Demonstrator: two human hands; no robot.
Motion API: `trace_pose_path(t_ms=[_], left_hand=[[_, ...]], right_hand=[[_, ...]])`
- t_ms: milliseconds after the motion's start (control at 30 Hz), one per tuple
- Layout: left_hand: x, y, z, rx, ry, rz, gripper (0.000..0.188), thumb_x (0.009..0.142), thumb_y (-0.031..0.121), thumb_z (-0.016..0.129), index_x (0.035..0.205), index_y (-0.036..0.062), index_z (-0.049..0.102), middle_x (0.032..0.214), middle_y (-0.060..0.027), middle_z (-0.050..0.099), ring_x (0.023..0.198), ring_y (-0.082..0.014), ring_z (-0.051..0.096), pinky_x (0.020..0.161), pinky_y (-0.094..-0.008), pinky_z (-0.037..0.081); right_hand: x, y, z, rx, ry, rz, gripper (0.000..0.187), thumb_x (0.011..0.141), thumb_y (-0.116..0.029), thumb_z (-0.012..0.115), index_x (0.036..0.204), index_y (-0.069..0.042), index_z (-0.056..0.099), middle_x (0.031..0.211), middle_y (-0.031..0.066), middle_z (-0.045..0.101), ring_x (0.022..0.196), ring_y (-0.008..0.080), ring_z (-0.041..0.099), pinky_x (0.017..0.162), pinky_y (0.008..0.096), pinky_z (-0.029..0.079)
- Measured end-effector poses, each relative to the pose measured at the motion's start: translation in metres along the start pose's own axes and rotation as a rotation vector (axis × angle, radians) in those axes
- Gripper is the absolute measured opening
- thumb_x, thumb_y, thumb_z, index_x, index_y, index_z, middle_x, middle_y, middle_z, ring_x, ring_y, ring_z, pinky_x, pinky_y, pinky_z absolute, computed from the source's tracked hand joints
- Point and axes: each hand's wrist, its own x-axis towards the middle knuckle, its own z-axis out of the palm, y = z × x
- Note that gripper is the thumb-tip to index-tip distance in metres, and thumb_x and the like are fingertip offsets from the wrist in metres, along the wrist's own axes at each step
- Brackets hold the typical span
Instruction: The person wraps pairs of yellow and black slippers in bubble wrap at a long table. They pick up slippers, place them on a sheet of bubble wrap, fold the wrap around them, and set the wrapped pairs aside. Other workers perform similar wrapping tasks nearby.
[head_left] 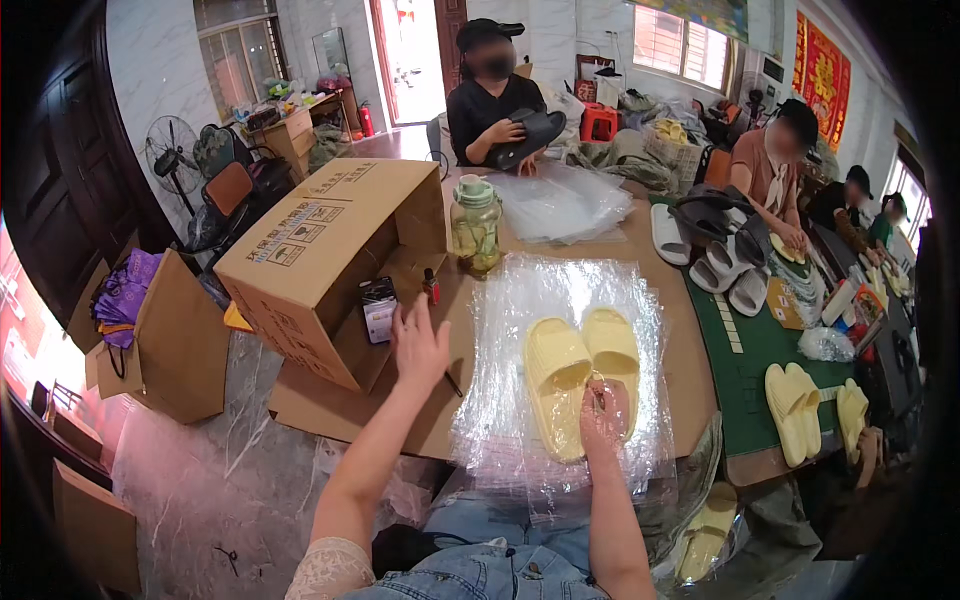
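A pair of pale yellow slippers [560, 375] lies on a stack of clear plastic bags [495, 330] in front of me. My right hand [602, 420] is closed at their heel end, fingers curled over the inner edge of the right slipper; shiny film there blurs what is over or under it. My left hand [420, 345] is raised with fingers spread and holds nothing. It is at the open side of a cardboard box [330, 225] lying on its side. Next to its fingers stands a small dark-and-white pack [379, 312], with a small red-and-black bottle [431, 287] beyond.
A green-lidded jar [476, 225] stands behind the bags. More clear bags [565, 205] lie farther back, near a person holding a black slipper [527, 140]. Several slippers and another person are at the green table [740, 400] on the right. An open carton [175, 350] stands left.
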Motion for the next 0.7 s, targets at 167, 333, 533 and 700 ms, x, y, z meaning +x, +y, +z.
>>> trace_pose_path(t_ms=[167, 333, 533, 700], left_hand=[[-0.028, 0.017, 0.007, -0.172, 0.05, 0.08, 0.062, 0.094, 0.026, 0.064, 0.146, 0.0016, 0.043, 0.136, -0.0202, 0.055, 0.128, -0.0469, 0.042, 0.111, -0.0558, 0.033], [-0.028, 0.008, 0.004, -0.204, 0.08, 0.102, 0.052, 0.093, 0.026, 0.065, 0.138, 0.0032, 0.051, 0.132, -0.0179, 0.057, 0.128, -0.0448, 0.044, 0.109, -0.0554, 0.036], [-0.033, 0.018, -0.003, -0.226, 0.057, 0.162, 0.043, 0.093, 0.024, 0.064, 0.131, 0.0038, 0.057, 0.128, -0.0193, 0.059, 0.126, -0.0428, 0.045, 0.108, -0.053, 0.036], [-0.003, -0.005, 0.001, -0.199, 0.199, 0.024, 0.045, 0.091, 0.013, 0.062, 0.133, 0.0019, 0.051, 0.128, -0.0213, 0.058, 0.121, -0.0424, 0.05, 0.107, -0.0531, 0.036]], right_hand=[[0.006, -0.001, -0.005, -0.005, 0.013, -0.044, 0.01, 0.085, -0.004, 0.069, 0.094, -0.006, 0.068, 0.095, 0.0131, 0.064, 0.09, 0.0324, 0.062, 0.078, 0.0418, 0.052], [0.001, 0.005, 0.001, 0.009, 0.005, 0.034, 0.008, 0.086, -0.005, 0.069, 0.094, -0.005, 0.069, 0.095, 0.0132, 0.064, 0.089, 0.0323, 0.062, 0.078, 0.0414, 0.052], [-0.001, 0.002, 0.0, 0.034, -0.017, 0.012, 0.009, 0.088, -0.006, 0.069, 0.097, -0.005, 0.069, 0.098, 0.0125, 0.063, 0.093, 0.0301, 0.063, 0.081, 0.04, 0.053], [-0.002, 0.011, 0.005, 0.041, 0.044, -0.014, 0.009, 0.085, -0.005, 0.069, 0.094, -0.006, 0.069, 0.093, 0.0135, 0.064, 0.089, 0.0325, 0.063, 0.078, 0.0422, 0.052]])
